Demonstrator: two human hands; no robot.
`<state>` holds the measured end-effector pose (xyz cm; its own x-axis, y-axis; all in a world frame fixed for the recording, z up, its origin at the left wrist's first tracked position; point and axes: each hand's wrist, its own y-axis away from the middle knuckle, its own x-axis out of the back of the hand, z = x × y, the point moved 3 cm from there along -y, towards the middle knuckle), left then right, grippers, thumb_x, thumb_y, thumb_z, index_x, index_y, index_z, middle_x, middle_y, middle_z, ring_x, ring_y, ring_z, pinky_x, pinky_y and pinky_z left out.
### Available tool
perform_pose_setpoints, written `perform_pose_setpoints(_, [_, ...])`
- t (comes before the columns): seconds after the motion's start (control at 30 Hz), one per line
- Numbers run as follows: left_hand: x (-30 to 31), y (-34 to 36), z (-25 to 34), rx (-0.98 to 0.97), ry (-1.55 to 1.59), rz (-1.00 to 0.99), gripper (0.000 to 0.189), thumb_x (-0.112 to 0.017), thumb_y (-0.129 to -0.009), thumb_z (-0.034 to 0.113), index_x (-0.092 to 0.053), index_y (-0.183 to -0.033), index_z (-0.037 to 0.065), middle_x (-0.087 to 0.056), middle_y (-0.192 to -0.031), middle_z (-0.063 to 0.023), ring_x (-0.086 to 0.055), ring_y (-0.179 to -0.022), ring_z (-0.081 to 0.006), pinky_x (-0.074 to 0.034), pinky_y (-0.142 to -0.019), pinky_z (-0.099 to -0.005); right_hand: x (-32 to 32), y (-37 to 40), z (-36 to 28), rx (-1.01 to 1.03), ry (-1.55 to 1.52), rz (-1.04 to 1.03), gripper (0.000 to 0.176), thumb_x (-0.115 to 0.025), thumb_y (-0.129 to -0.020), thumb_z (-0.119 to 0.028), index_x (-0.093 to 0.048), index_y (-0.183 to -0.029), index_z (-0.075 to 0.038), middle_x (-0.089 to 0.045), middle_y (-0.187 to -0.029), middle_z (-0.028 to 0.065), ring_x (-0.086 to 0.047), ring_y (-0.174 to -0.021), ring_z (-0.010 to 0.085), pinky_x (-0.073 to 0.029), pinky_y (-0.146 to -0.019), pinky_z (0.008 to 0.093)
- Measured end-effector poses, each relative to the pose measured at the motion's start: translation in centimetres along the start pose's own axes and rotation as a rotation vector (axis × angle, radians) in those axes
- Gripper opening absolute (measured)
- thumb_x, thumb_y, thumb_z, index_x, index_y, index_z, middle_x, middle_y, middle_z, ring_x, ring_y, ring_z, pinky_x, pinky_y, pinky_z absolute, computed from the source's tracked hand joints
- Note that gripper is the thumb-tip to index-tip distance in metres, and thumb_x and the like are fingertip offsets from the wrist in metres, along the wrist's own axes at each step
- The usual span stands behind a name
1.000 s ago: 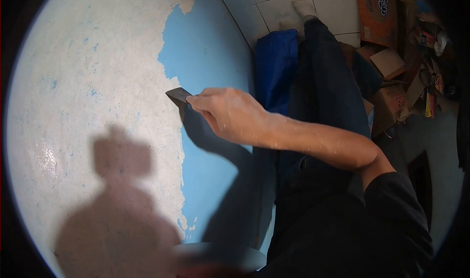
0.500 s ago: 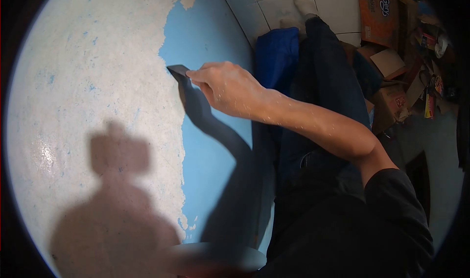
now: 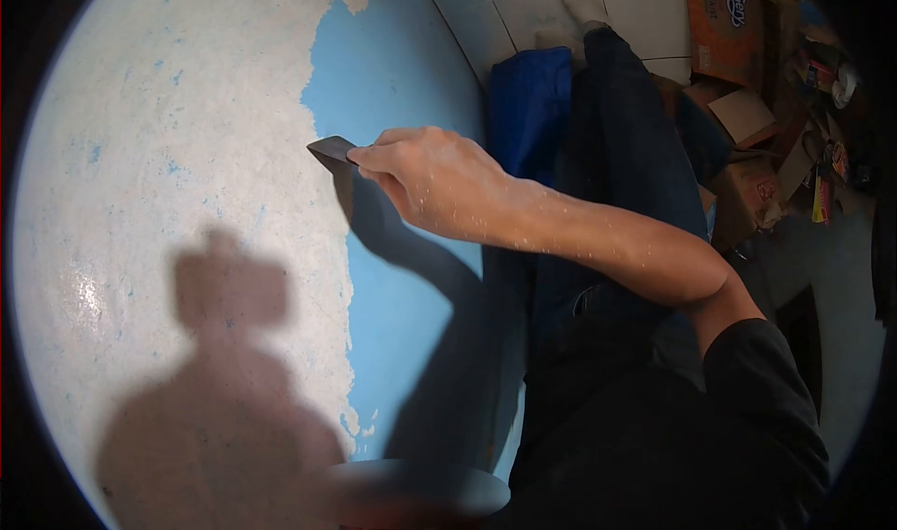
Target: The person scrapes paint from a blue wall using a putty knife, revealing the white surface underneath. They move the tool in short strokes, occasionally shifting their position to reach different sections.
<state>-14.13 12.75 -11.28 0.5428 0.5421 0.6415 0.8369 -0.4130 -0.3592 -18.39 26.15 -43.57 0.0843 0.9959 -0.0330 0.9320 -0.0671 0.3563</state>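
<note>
Right hand (image 3: 434, 189): closed around a scraper (image 3: 332, 149). Fingers are wrapped over the handle, which is hidden inside the grip. Only the dark flat blade shows, sticking out past the fingertips on the left of the hand

Scraper position: blade edge laid against the wall, at the ragged border between blue paint (image 3: 392, 72) and bare plaster (image 3: 187, 156). Cannot tell how hard it presses

Blue paint: above the hand, below it and behind it
Bare plaster: beyond the blade tip, left of the hand; whitish, dotted with small blue flecks

Hand and forearm are speckled with pale flakes. The forearm runs from the hand down and to the right into a black sleeve (image 3: 761, 399)

Shadows: the hand's own shadow falls on the blue paint just below the hand. A larger head-shaped shadow (image 3: 224, 381) lies on the plaster well below and left of it

Right of the hand: blue cloth (image 3: 528, 110) near the wrist, at the foot of the wall. A dark trouser leg (image 3: 626, 128) lies just beside the cloth and ends in a pale sock (image 3: 584, 9) above. Cardboard boxes (image 3: 724, 26) stand on the tiled floor (image 3: 635, 7), well apart from the hand, far right
</note>
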Motion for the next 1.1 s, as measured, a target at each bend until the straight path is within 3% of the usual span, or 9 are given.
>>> perform_pose_setpoints(0.17, [-0.3,0.5,-0.8,0.001,0.062,0.052,0.057,-0.054,-0.106,0.019,-0.040,-0.052,0.012,-0.038,-0.045,-0.0018,-0.034,-0.037,-0.0178,-0.029,-0.041,-0.0355,0.0,0.9,-0.9,0.001,0.008,0.031,0.026,-0.066,-0.095,-0.001,-0.073,-0.120,0.004,-0.075,-0.101,0.0196,-0.075,-0.085,0.0375,-0.061,-0.073,0.0456])
perform_pose_setpoints(0.23, [-0.7,0.1,-1.7,-0.473,0.267,0.163,0.057,-0.056,-0.106,0.018,-0.040,-0.051,0.012,-0.040,-0.045,-0.0020,-0.035,-0.037,-0.0177,-0.030,-0.041,-0.0357,-0.5,1.2,-1.1,-0.007,-0.008,0.024,0.026,-0.066,-0.095,-0.001,-0.073,-0.120,0.003,-0.075,-0.102,0.0205,-0.075,-0.085,0.0379,-0.061,-0.074,0.0460])
perform_pose_setpoints(0.3, [-0.2,0.3,-0.1,0.018,0.089,0.067,0.056,-0.056,-0.105,0.017,-0.040,-0.051,0.012,-0.039,-0.045,-0.0018,-0.035,-0.037,-0.0177,-0.030,-0.041,-0.0351,-0.3,-1.0,0.7,-0.012,0.029,0.058,0.026,-0.066,-0.095,0.000,-0.073,-0.120,0.003,-0.075,-0.101,0.0211,-0.075,-0.084,0.0382,-0.062,-0.073,0.0457])
perform_pose_setpoints(0.43, [-0.5,-0.2,-0.6,-0.374,0.337,0.146,0.055,-0.056,-0.104,0.017,-0.039,-0.052,0.011,-0.038,-0.046,-0.0014,-0.033,-0.037,-0.0178,-0.029,-0.041,-0.0340,0.0,-0.3,-0.2,0.038,0.026,0.030,0.027,-0.066,-0.094,0.001,-0.073,-0.120,0.003,-0.075,-0.101,0.0216,-0.075,-0.083,0.0381,-0.062,-0.072,0.0450])
perform_pose_setpoints(0.6, [-0.6,0.6,-1.7,-0.111,0.220,0.055,0.057,-0.054,-0.107,0.022,-0.039,-0.053,0.012,-0.037,-0.046,-0.0016,-0.032,-0.039,-0.0166,-0.029,-0.042,-0.0325,-0.2,-0.4,0.0,0.007,-0.008,0.058,0.026,-0.067,-0.094,0.000,-0.072,-0.119,0.004,-0.075,-0.102,0.0217,-0.076,-0.083,0.0367,-0.062,-0.071,0.0435])
perform_pose_setpoints(0.73, [-0.5,0.6,-2.6,-0.540,0.347,0.140,0.058,-0.053,-0.108,0.025,-0.038,-0.053,0.012,-0.036,-0.046,-0.0016,-0.032,-0.040,-0.0148,-0.029,-0.043,-0.0306,0.0,-0.3,-0.6,0.066,0.017,0.069,0.025,-0.065,-0.095,-0.001,-0.073,-0.119,0.003,-0.075,-0.103,0.0207,-0.075,-0.083,0.0369,-0.062,-0.072,0.0438])
perform_pose_setpoints(0.8, [-0.3,1.4,-1.3,-0.068,0.115,0.080,0.058,-0.054,-0.108,0.025,-0.038,-0.054,0.011,-0.037,-0.046,-0.0017,-0.032,-0.040,-0.0144,-0.030,-0.043,-0.0303,-0.4,0.6,-1.4,0.088,0.017,0.103,0.025,-0.065,-0.095,-0.001,-0.073,-0.119,0.003,-0.075,-0.102,0.0207,-0.075,-0.083,0.0372,-0.061,-0.072,0.0443])
perform_pose_setpoints(0.93, [-0.3,-0.1,-1.0,-0.443,0.437,0.068,0.058,-0.054,-0.108,0.024,-0.040,-0.053,0.012,-0.037,-0.046,-0.0019,-0.033,-0.039,-0.0147,-0.031,-0.042,-0.0306,0.7,-2.3,0.3,-0.062,0.019,0.016,0.025,-0.065,-0.096,-0.001,-0.074,-0.119,0.003,-0.075,-0.102,0.0231,-0.076,-0.086,0.0389,-0.062,-0.074,0.0461])
perform_pose_setpoints(1.1, [0.1,-0.2,0.9,0.068,0.198,-0.018,0.057,-0.053,-0.108,0.019,-0.041,-0.052,0.013,-0.039,-0.046,-0.0021,-0.035,-0.038,-0.0169,-0.031,-0.041,-0.0338,0.3,0.2,-1.1,0.005,-0.019,0.007,0.024,-0.065,-0.096,-0.001,-0.074,-0.118,0.003,-0.076,-0.102,0.0215,-0.076,-0.087,0.0379,-0.062,-0.075,0.0449])
